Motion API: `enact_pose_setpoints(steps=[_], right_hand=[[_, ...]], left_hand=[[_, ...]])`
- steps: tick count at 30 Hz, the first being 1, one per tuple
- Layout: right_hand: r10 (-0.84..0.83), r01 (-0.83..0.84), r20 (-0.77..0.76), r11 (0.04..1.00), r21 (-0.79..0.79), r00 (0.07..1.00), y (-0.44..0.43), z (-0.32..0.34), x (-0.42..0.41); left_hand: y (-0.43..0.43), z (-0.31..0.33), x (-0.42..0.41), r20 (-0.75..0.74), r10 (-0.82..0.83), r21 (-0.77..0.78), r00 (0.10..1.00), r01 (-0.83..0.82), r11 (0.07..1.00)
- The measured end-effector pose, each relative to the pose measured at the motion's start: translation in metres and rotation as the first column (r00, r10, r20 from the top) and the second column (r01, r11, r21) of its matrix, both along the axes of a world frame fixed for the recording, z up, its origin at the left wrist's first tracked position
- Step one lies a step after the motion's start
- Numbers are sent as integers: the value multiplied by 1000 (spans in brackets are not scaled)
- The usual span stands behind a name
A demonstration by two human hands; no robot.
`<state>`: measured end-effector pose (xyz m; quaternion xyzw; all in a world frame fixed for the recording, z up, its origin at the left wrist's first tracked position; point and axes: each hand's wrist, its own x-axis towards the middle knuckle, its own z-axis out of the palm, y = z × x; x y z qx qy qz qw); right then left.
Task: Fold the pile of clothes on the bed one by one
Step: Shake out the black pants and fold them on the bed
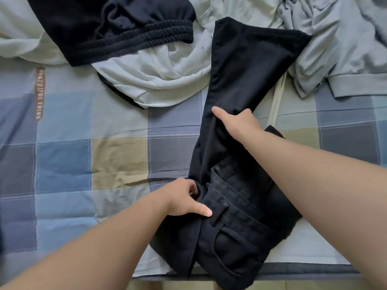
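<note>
As I look down through the head camera, the black jeans (247,65) lie lengthwise on the bed (69,164), right of the middle. Their waistband is at the near edge and the legs run away from me, one stacked on the other. The far hems lie over the clothes at the head of the bed.

My left hand (184,197) grips the left side of the jeans at the waistband. The thumb lies flat on top, just beside a belt loop, and the fingers curl down around the edge of the cloth. My right hand (238,122) is farther up, on the middle of the legs. Its thumb stretches out across the fabric and its fingers dig into a fold on the right side, so it pinches the cloth there. Both forearms reach in from the bottom of the view.

Beyond the jeans the rest of the pile is unfolded. A dark garment with a ribbed hem (117,32) lies at the top left, partly over a crumpled pale garment (167,76). A grey sweatshirt (345,55) is bunched at the top right, touching the jeans' far end. A cream drawstring (276,101) trails along the right edge of the legs. The bed's checked quilt carries a small orange label (39,93) on the left.
</note>
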<state>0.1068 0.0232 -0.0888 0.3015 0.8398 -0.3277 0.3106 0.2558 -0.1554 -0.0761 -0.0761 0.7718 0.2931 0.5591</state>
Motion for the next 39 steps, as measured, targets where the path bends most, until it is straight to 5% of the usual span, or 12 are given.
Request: enact_pose_setpoints(steps=[8, 11, 14, 17, 21, 25, 29, 33, 37, 39], right_hand=[[25, -66, -330, 992, -111, 944, 26, 36, 5], [71, -149, -460, 980, -135, 885, 31, 94, 25], [149, -246, -486, 959, -142, 861, 27, 171, 52], [113, -280, -455, 906, -319, 883, 17, 257, 85], [70, -336, -457, 777, -533, 887, 0, 364, 130], [17, -399, -569, 731, -554, 822, -25, 450, 163], [15, -468, -655, 712, -524, 756, -54, 524, 167], [137, -568, -698, 698, -436, 703, -75, 580, 161], [253, -641, -719, 691, -334, 647, -75, 608, 155], [269, -669, -736, 672, -319, 621, -64, 615, 152]], left_hand=[[12, 46, -12, 126, -3, -112, 992, 17, 994], [9, 94, -28, 8, 157, -89, 988, -155, 984], [0, 159, -43, -208, 426, -1, 880, -436, 900], [-16, 232, -50, -305, 680, 192, 667, -656, 730], [-43, 319, -38, -37, 830, 326, 556, -779, 536], [-68, 372, -4, 348, 772, 343, 532, -838, 423], [-89, 415, 12, 278, 691, 535, 668, -705, 466], [-109, 466, 12, -147, 700, 726, 698, -405, 556], [-122, 511, 9, -585, 496, 519, 641, -174, 837], [-118, 527, 9, -678, 375, 400, 632, -112, 910]])
